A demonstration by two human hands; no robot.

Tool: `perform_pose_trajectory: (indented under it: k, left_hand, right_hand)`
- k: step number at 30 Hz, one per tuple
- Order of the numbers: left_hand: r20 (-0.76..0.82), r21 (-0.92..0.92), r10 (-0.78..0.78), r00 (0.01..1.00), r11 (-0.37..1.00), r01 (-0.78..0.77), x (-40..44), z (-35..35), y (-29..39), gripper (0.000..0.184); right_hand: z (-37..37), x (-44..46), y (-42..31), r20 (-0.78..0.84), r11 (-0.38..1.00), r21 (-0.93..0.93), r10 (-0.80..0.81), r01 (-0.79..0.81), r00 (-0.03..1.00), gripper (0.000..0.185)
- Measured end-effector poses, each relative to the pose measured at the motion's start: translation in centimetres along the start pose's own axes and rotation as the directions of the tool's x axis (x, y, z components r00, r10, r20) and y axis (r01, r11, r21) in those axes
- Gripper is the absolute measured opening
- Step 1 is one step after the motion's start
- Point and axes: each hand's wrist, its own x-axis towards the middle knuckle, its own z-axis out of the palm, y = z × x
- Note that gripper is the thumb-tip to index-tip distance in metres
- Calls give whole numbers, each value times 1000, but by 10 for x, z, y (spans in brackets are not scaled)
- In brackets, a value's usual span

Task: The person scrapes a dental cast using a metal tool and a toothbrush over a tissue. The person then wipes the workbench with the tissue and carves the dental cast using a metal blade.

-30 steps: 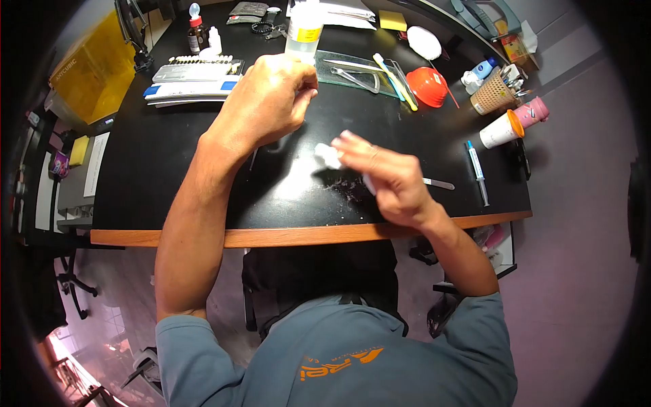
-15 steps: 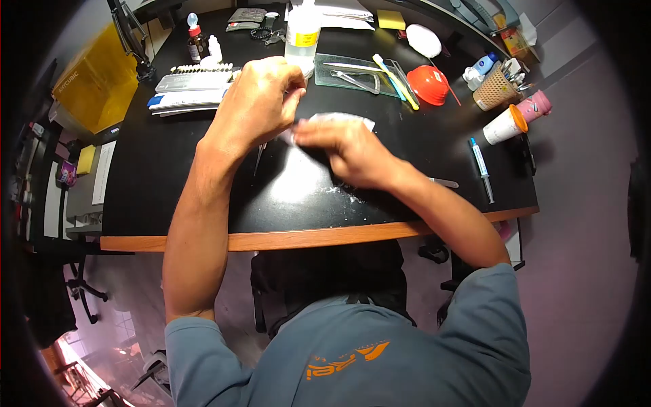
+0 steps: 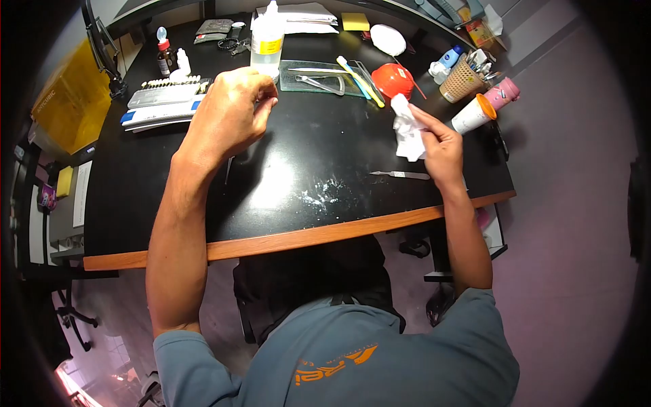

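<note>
My left hand [image 3: 234, 112] is raised over the black desk with its fingers curled; what they hold, if anything, is hidden. Just behind it stands a clear bottle [image 3: 267, 44] with a yellow label. My right hand [image 3: 444, 149] pinches a crumpled white tissue [image 3: 409, 136] in front of the red bowl [image 3: 393, 81]. Below the tissue lies a scalpel [image 3: 401, 175]. White debris [image 3: 322, 195] is scattered near the desk's front edge. Part of a thin metal tool [image 3: 228, 169] shows beside my left wrist.
A glass plate [image 3: 315, 80] with tools lies mid-desk. White cases [image 3: 163, 108], a brown bottle [image 3: 165, 57] and a desk lamp arm [image 3: 98, 51] are at the left. A pen basket [image 3: 463, 80], a white cup [image 3: 475, 114] and a pink bottle [image 3: 502, 93] stand at the right.
My right hand has swung away from my left hand to the right, carrying the tissue. The scalpel and debris show more fully. My left hand stays raised and curled, and the whole view has shifted.
</note>
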Motion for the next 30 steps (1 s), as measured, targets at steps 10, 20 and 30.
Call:
perform_pose_trajectory:
  k: [10, 20, 30]
  left_hand:
    - [41, -7, -8, 999, 1000, 8, -1, 1, 2, 9]
    - [61, 15, -33, 998, 999, 33, 1, -1, 12, 6]
    - [62, -14, -26, 998, 1000, 27, -1, -2, 16, 7]
  right_hand:
    - [39, -11, 14, 253, 846, -481, -115, 228, 960, 48]
    - [92, -30, -48, 518, 875, -12, -409, 485, 751, 59]
    - [-54, 1, 22, -141, 896, -444, -42, -25, 989, 47]
